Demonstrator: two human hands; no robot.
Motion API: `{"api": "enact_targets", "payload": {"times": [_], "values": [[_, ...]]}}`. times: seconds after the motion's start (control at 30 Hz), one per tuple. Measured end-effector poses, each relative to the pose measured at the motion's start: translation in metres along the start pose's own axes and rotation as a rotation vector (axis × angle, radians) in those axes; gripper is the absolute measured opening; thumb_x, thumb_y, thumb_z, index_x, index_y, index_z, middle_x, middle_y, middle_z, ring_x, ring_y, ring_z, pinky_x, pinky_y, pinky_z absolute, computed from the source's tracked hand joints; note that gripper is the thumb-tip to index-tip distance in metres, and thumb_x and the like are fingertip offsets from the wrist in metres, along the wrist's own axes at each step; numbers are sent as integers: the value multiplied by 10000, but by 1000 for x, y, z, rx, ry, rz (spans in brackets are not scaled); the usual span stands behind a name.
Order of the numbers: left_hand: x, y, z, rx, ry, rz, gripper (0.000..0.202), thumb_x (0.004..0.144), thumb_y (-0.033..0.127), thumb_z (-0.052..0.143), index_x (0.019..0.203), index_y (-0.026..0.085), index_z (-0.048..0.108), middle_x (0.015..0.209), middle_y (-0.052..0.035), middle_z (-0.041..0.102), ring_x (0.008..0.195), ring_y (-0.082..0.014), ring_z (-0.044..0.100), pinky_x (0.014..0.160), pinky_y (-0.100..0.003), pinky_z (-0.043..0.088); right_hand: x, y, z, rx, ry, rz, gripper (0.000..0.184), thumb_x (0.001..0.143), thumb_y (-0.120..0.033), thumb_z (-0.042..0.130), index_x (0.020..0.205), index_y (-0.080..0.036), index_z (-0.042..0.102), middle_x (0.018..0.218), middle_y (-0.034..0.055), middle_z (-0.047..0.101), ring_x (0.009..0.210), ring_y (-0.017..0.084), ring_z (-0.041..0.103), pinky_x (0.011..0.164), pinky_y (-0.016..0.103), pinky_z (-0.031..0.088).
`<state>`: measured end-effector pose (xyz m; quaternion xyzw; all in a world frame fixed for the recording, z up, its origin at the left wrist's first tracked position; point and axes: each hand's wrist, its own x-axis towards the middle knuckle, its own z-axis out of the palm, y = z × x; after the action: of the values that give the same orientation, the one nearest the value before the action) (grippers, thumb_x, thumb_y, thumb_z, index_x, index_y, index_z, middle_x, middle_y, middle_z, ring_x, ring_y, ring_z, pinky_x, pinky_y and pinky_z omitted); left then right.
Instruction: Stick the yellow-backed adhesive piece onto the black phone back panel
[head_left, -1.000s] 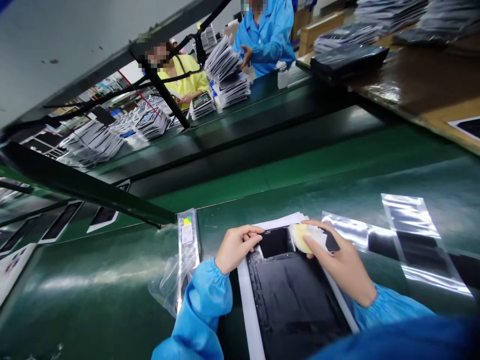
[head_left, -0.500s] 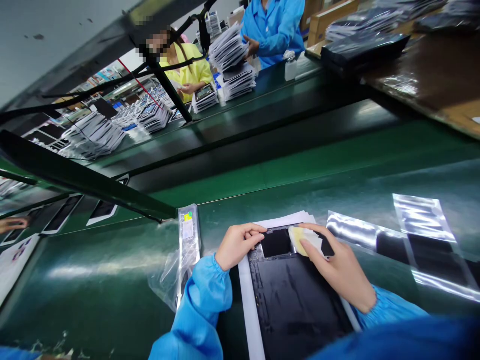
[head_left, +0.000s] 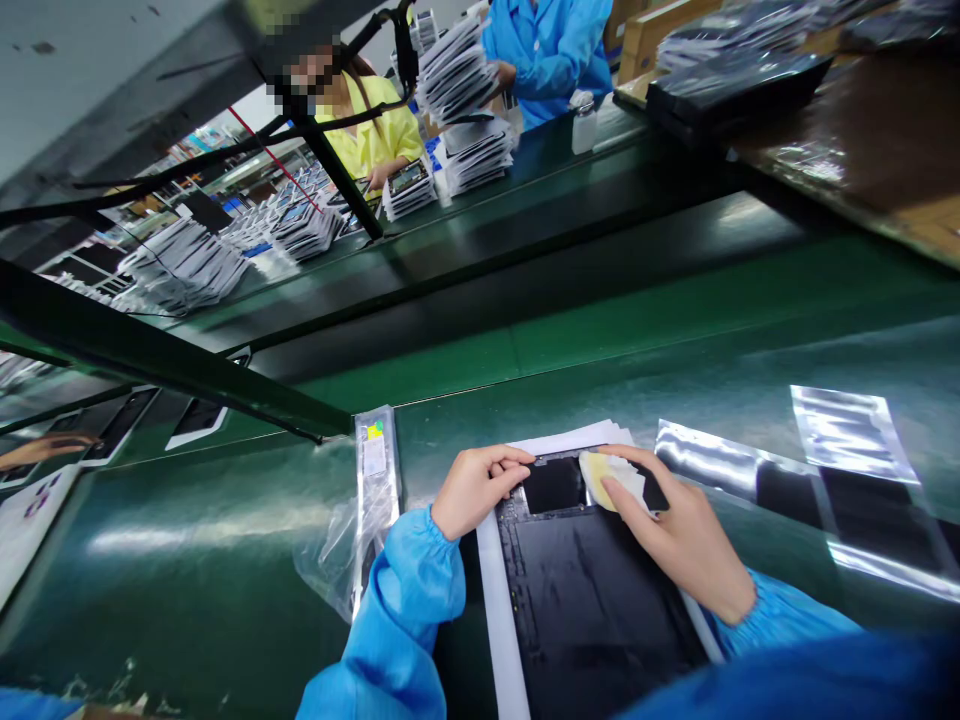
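Observation:
An opened tablet (head_left: 592, 600), its dark inner side up, lies on white sheets (head_left: 501, 620) in front of me. My left hand (head_left: 484, 487) is closed at the tablet's top left corner, thumb and fingertips together; what they pinch is hidden. My right hand (head_left: 675, 525) grips a folded yellow-and-white wipe (head_left: 611, 480) between thumb and fingers, over the tablet's top right part. The wipe meets the right side of a black rectangular patch (head_left: 553, 485) at the tablet's top.
A clear plastic bag with a long part (head_left: 375, 460) lies left. Shiny and black film strips (head_left: 712, 460) lie right. A green metal bar (head_left: 165, 350) slants across the left. Beyond the green bench (head_left: 225, 560), two people work beside paper-wrapped stacks (head_left: 480, 155). Another person's hand (head_left: 49, 450) reaches in at far left.
Both my hands and the wipe hold nearly the same place. At far left, the other person's hand has come further into view, moving right. The view has tilted slightly.

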<state>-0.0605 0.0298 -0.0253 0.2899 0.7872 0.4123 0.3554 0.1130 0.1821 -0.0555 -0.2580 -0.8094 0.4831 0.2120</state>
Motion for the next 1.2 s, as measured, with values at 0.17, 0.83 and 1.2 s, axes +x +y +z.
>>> {"api": "enact_targets", "payload": {"times": [0.17, 0.83, 1.2], "values": [[0, 1, 0, 39, 6, 6, 263, 786, 277, 634, 975, 167, 781, 702, 2, 692, 529, -93, 539, 587, -210, 465, 0, -1, -1, -26, -24, -14, 329, 876, -468, 487, 1083, -243, 607, 656, -36, 706, 231, 93, 292, 308, 261, 294], [-13, 3, 13, 607, 116, 143, 192, 873, 238, 672, 1049, 285, 734, 830, 45, 710, 679, -116, 619, 691, -229, 472, -1, 6, 0, -121, -51, -69, 317, 902, -477, 467, 1087, -255, 599, 616, -37, 709, 210, 106, 287, 380, 279, 367], [-15, 9, 17, 767, 106, 158, 207, 905, 274, 646, 1105, 290, 697, 863, 29, 725, 748, -144, 653, 654, -241, 477, -1, 4, 0, -119, -44, -60, 322, 897, -484, 479, 1081, -257, 616, 679, -9, 738, 225, 95, 281, 405, 279, 397]]}}
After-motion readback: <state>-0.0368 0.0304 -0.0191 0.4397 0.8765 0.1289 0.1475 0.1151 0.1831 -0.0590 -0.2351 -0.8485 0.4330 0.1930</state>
